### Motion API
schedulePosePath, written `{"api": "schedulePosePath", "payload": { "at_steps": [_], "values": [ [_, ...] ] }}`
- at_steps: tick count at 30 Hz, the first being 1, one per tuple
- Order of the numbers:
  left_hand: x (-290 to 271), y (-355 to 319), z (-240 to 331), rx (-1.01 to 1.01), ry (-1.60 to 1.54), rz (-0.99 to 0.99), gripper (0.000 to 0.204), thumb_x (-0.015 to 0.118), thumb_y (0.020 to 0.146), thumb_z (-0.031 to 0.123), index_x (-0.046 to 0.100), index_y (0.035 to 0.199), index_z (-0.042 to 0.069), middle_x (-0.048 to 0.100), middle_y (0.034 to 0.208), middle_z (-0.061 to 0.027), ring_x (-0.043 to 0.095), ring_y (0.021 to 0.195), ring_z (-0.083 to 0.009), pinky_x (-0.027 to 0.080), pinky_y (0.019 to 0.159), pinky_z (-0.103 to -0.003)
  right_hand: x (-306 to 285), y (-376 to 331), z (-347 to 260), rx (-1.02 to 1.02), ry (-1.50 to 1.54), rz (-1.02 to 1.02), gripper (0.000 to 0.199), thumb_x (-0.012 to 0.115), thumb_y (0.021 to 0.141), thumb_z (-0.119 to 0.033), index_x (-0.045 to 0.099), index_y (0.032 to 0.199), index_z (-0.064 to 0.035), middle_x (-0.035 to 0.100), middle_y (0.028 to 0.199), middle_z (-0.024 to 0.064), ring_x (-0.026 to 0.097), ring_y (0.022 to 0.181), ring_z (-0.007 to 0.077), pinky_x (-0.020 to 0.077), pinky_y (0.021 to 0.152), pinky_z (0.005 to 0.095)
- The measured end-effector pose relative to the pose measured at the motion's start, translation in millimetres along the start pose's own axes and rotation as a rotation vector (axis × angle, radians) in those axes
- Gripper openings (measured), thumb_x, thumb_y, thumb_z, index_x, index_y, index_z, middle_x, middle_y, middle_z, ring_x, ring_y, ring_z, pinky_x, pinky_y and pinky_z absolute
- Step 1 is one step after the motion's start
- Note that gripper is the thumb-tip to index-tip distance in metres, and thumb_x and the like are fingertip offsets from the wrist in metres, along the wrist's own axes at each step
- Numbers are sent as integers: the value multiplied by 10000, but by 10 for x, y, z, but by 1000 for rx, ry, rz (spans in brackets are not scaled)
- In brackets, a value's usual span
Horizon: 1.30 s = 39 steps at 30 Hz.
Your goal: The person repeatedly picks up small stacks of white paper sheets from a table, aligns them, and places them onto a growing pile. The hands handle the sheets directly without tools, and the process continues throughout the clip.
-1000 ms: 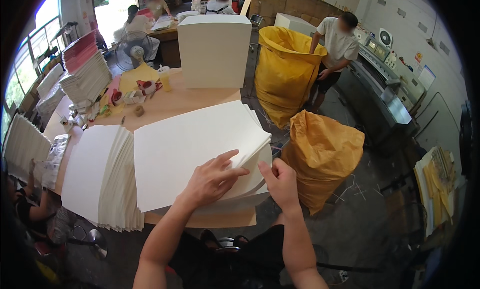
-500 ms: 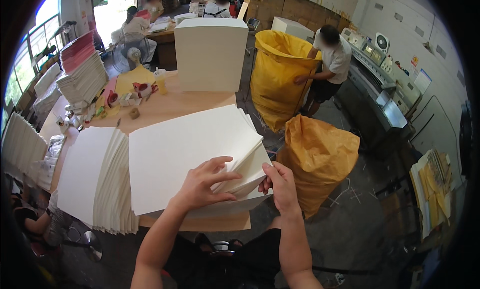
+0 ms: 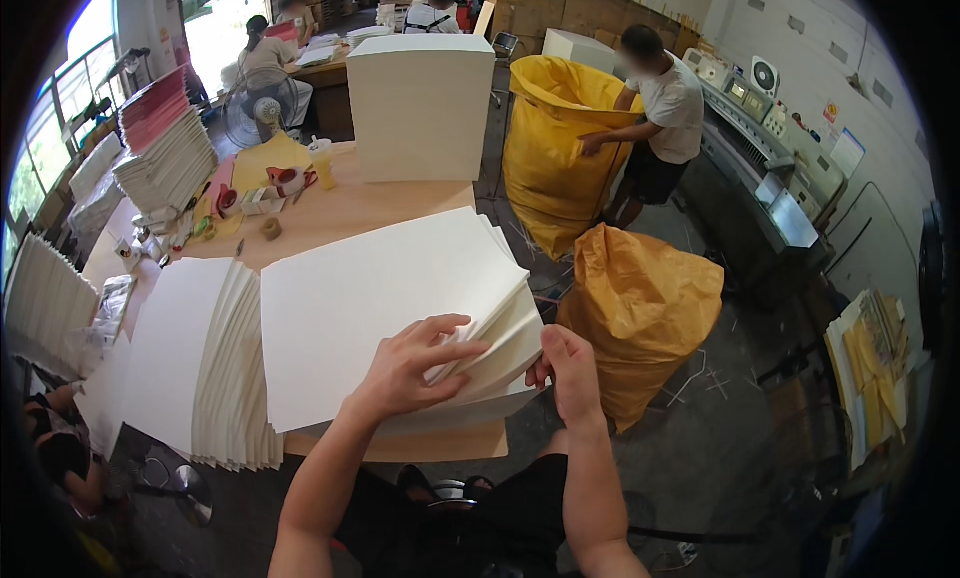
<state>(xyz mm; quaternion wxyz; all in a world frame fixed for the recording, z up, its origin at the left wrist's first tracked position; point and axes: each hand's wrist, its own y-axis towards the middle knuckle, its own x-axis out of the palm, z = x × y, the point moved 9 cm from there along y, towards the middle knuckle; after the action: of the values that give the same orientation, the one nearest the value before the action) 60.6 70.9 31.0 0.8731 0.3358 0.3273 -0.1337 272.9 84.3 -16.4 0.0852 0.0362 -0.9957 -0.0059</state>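
- Left hand (image 3: 412, 366): palm down over the near right part of the large stack of smooth white paper sheets (image 3: 375, 313); fingers loosely spread and half bent, beside the lifted sheet edges; cannot tell whether any sheet is gripped
- Right hand (image 3: 572, 373): closed, thumb over curled fingers, pinching the stack's right corner
- Stack position: near right corner of the pale tan table (image 3: 335, 210), its right end past the table's right edge; upper sheets raised and separated at that end
- Second white stack (image 3: 170, 343), edges fanned in steps: just left of the first, reaching over the table's near edge
- Crumpled orange sack (image 3: 640, 323): on the floor, off the table's right edge
- Small tan tape roll (image 3: 270, 229): mid-table, beyond the sheets
- Clear cup of yellowish liquid (image 3: 321, 165): toward the far edge
- Tall squared white paper block (image 3: 420, 113): upright, far right corner
- Large bright yellow sack (image 3: 555, 163): beyond the orange one, a co-worker in a white shirt (image 3: 672, 103) touching it
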Motion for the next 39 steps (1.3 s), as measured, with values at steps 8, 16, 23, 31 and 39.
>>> {"api": "schedulePosePath", "payload": {
  "at_steps": [8,16,23,31,39],
  "values": [
    [33,-19,14,71,116,-27,270,780,935,201,771,1203,231,618,1485,-134,740,1161,-342,636,940,-432,125,93,-30,37,139,-3,386,611,1097,-252,543,747,-104,526,623,-17,610,563,125,442,537,265],
    [3,-8,41,24,27,14,421,965,739,346,793,1102,221,646,1410,-89,733,1165,-328,635,966,-428,131,99,-28,47,170,-3,383,618,1099,-265,552,758,-102,547,634,-10,623,585,127,448,546,264],
    [-18,4,64,-5,-11,-12,353,886,829,187,792,1165,242,672,1379,-79,728,1157,-326,624,925,-431,86,64,-69,-11,161,37,407,642,1083,-289,508,736,-122,536,615,-5,599,527,136,441,498,266],
    [15,-16,74,59,115,25,298,793,913,167,771,1189,276,654,1406,-74,717,1150,-317,623,879,-417,97,103,-30,-2,138,29,396,640,1084,-245,525,730,-108,528,614,-5,599,557,127,421,518,257],
    [18,-33,49,66,63,17,431,938,770,316,775,1167,274,645,1408,-58,723,1135,-289,630,890,-408,82,103,-17,-12,141,21,394,613,1102,-263,508,752,-113,546,613,8,601,533,145,429,481,264]
  ]
}}
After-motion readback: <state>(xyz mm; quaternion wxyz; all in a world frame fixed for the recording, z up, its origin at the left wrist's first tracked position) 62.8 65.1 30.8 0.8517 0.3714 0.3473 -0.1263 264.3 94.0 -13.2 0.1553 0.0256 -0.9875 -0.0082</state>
